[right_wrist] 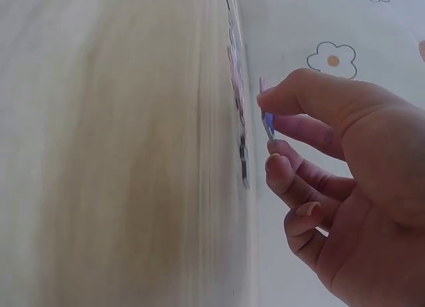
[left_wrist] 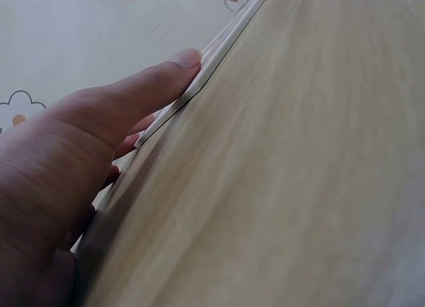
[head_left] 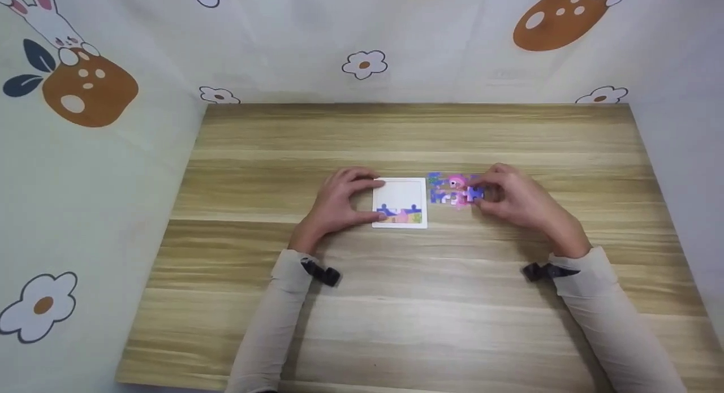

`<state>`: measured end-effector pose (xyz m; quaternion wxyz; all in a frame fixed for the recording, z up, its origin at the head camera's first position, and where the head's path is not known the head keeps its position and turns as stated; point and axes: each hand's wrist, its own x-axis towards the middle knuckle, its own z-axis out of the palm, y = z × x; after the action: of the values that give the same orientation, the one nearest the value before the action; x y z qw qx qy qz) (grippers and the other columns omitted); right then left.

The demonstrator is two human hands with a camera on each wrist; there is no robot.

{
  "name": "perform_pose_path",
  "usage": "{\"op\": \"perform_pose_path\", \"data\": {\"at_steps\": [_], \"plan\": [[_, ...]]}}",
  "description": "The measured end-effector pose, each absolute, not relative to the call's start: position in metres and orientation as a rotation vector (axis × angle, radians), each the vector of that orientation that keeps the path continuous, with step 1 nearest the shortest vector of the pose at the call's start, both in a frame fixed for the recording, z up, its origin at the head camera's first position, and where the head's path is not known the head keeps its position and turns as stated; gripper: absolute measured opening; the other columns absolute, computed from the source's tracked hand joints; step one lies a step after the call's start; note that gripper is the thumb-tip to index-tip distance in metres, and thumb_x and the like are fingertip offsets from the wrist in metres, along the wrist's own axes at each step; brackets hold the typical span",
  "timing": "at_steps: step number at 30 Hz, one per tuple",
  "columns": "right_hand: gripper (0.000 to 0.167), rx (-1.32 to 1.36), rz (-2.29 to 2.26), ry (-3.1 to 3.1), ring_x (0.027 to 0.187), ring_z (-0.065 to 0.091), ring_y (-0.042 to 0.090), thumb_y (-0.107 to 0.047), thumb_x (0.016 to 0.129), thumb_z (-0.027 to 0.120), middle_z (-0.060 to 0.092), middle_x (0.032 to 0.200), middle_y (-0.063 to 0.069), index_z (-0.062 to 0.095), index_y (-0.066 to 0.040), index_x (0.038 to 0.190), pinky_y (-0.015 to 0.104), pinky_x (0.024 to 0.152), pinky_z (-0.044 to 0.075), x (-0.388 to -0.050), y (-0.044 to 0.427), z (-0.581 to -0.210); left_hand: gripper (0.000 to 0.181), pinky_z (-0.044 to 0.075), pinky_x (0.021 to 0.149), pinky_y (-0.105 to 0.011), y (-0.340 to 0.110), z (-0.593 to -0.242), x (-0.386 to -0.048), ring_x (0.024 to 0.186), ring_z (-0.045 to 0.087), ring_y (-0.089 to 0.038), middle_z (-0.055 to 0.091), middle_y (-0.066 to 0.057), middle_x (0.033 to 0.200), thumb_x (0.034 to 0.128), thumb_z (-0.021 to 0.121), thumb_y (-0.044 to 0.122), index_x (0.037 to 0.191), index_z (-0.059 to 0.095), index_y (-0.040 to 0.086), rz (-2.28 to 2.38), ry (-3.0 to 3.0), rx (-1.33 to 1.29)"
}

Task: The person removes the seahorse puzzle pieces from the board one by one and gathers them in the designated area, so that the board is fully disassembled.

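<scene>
A small white puzzle tray (head_left: 400, 202) lies on the table in the head view, with jigsaw pieces filling its lower part. My left hand (head_left: 335, 203) is at the tray's left side; its thumb and forefinger reach nearly straight onto the border. In the left wrist view, the thumb (left_wrist: 149, 88) lies over the tray's edge (left_wrist: 199, 88). To the right of the tray, my right hand (head_left: 517, 198) pinches a blue puzzle piece (head_left: 475, 194) between fingers and thumb. The right wrist view shows this piece (right_wrist: 267, 121) held above the loose pieces (right_wrist: 237, 81).
Several loose pink and blue pieces (head_left: 447, 190) sit close together just right of the tray. The wooden table (head_left: 407, 302) meets a patterned cloth (head_left: 283, 42) at its back and sides. A small dark device is strapped at each wrist.
</scene>
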<state>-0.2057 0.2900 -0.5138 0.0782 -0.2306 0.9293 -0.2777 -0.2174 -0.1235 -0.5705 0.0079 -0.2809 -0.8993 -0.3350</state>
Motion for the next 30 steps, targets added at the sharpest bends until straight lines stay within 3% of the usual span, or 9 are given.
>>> {"op": "perform_pose_path", "data": {"at_steps": [7,20,30], "plan": [[0.040,-0.583,-0.801,2.717,0.094,0.058,0.023,-0.012,0.089,0.086,0.068,0.116,0.008,0.079,-0.015,0.128,0.032,0.077,0.050,-0.207,0.292,-0.513,0.072,0.032,0.126,-0.052,-0.126,-0.571,-0.215,0.146,0.049,-0.020,0.062,0.007,0.152,0.0799,0.086,0.070,0.141,0.073,0.034,-1.058,-2.831,-0.846],[0.037,-0.594,-0.794,2.735,0.099,0.068,0.024,-0.016,0.090,0.088,0.076,0.110,0.009,0.075,-0.006,0.123,0.039,0.084,0.053,-0.208,0.299,-0.511,0.070,0.034,0.123,-0.054,-0.123,-0.571,-0.216,0.145,0.051,-0.021,0.064,0.006,0.150,0.0811,0.087,0.067,0.141,0.073,0.033,-1.062,-2.791,-0.886],[0.019,-0.627,-0.790,2.718,0.092,0.067,0.022,-0.013,0.090,0.088,0.075,0.106,0.006,0.078,-0.010,0.105,0.036,0.081,0.054,-0.208,0.301,-0.511,0.071,0.033,0.123,-0.054,-0.123,-0.571,-0.217,0.145,0.050,-0.020,0.063,0.008,0.152,0.0810,0.086,0.068,0.142,0.073,0.034,-1.060,-2.812,-0.874]]}}
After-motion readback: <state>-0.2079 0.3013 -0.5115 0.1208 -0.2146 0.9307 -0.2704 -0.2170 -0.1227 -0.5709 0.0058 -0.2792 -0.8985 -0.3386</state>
